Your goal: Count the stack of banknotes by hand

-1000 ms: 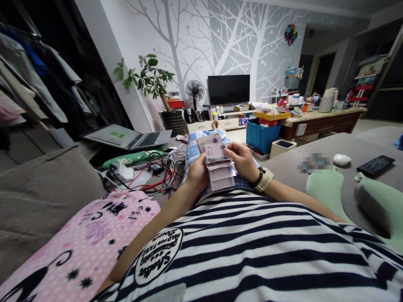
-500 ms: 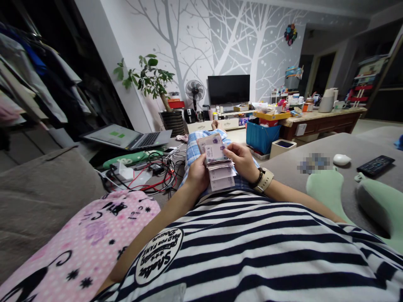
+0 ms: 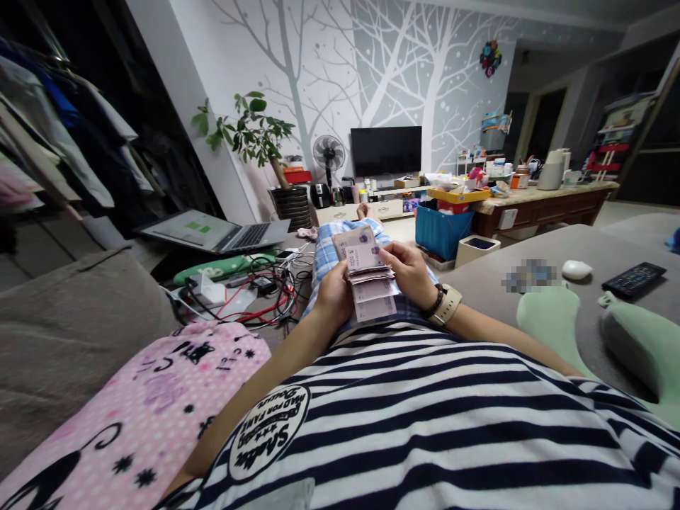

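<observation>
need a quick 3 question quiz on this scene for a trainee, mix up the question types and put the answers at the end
1. True or false: the left hand and the right hand both touch the banknotes.

2. Which wrist wears the pale wristband?
A) left
B) right
C) neither

3. Fill the blank: in the picture, the fan stands to the ___ of the television.

Key: 1. True; 2. B; 3. left
</observation>
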`<state>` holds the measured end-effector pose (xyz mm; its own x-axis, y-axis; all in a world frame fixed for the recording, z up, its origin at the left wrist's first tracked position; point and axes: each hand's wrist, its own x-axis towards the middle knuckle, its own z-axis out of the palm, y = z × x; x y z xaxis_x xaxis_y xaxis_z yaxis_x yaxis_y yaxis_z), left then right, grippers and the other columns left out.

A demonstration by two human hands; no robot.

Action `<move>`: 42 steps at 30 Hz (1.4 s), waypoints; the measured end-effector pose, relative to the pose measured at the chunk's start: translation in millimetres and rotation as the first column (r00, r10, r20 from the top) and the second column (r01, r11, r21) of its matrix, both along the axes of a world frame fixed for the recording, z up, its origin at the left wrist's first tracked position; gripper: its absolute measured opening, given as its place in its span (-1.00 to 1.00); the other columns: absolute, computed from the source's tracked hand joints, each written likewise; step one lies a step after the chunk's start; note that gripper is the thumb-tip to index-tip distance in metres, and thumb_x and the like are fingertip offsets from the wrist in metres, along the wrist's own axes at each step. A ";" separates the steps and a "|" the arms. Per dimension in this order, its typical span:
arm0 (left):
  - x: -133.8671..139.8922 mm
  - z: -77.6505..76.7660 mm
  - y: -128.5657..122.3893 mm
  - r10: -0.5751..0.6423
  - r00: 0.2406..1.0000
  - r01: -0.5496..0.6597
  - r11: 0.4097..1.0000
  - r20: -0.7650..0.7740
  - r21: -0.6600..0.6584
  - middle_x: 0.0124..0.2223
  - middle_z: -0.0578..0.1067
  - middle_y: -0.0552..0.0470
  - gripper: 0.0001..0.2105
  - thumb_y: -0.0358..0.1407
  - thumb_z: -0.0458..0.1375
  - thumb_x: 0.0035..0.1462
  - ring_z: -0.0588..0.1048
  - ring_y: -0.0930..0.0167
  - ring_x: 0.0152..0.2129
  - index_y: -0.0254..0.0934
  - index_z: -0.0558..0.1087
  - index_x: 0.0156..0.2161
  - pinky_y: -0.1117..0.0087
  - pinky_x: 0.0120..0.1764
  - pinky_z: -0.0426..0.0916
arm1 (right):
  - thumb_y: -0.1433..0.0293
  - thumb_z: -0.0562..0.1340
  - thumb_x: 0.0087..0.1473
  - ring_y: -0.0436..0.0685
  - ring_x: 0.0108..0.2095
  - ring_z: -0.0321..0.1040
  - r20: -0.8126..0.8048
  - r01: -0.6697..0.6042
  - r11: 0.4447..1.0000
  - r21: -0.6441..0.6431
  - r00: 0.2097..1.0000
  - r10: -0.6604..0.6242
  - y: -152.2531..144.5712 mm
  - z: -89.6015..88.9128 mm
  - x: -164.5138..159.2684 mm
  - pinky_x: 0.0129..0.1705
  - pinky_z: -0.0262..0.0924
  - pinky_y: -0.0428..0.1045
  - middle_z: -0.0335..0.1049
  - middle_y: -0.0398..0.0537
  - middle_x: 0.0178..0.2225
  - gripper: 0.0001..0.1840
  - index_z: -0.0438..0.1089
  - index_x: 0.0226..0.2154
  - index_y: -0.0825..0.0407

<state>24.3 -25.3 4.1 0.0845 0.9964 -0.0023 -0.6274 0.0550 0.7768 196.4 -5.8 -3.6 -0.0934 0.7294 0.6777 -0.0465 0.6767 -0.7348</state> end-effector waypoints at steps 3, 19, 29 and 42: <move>-1.3 0.4 -1.0 0.010 1.000 -0.010 1.000 -0.027 0.000 -0.03 0.93 -0.13 -0.64 -0.27 0.43 0.41 0.92 -0.09 0.07 -0.22 0.88 0.24 -0.03 0.25 0.82 | -0.54 0.48 0.20 0.16 -0.31 0.20 0.006 -0.010 1.000 -0.004 1.000 0.010 -2.7 2.0 -0.3 -0.20 0.22 0.10 0.31 -0.16 -0.42 -0.16 0.42 -0.38 -0.13; 4.2 4.3 -3.3 0.099 0.992 -0.097 0.995 0.075 -0.033 -0.04 0.92 -0.22 -0.64 -0.39 0.43 0.42 0.95 -0.03 -0.01 -0.38 0.82 0.25 0.03 0.18 0.87 | -0.56 0.67 -0.05 0.13 -0.37 0.29 0.010 -0.048 0.998 -0.035 0.999 0.048 -3.0 2.6 0.5 -0.25 0.25 0.09 0.43 -0.17 -0.46 -0.07 0.41 -0.41 -0.14; -4.1 -2.1 -3.7 0.104 0.994 -0.105 0.994 0.025 0.039 -0.06 0.92 -0.18 -0.59 -0.59 0.46 0.16 0.94 -0.06 0.04 -0.35 0.85 0.11 -0.02 0.22 0.86 | -0.41 0.66 0.13 0.13 -0.35 0.30 0.072 0.117 0.991 -0.058 0.991 -0.113 8.9 -1.6 5.7 -0.21 0.19 0.10 0.40 -0.20 -0.44 -0.18 0.38 -0.40 -0.13; -1.0 -3.9 6.9 0.038 0.995 -0.040 0.999 0.091 0.025 0.10 0.93 -0.25 -0.51 -0.20 0.52 0.46 0.94 -0.05 0.03 -0.36 0.80 0.38 -0.04 0.26 0.84 | -0.20 0.60 0.27 0.13 -0.33 0.17 0.052 0.070 0.997 0.020 0.996 -0.071 9.0 -2.8 5.0 -0.21 0.14 0.09 0.31 -0.20 -0.45 -0.33 0.35 -0.41 -0.13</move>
<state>23.3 -18.5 0.2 0.0440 0.9986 0.0300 -0.6968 0.0091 0.7173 201.4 3.2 -6.4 -0.0780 0.7230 0.6864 0.0399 0.6902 -0.7225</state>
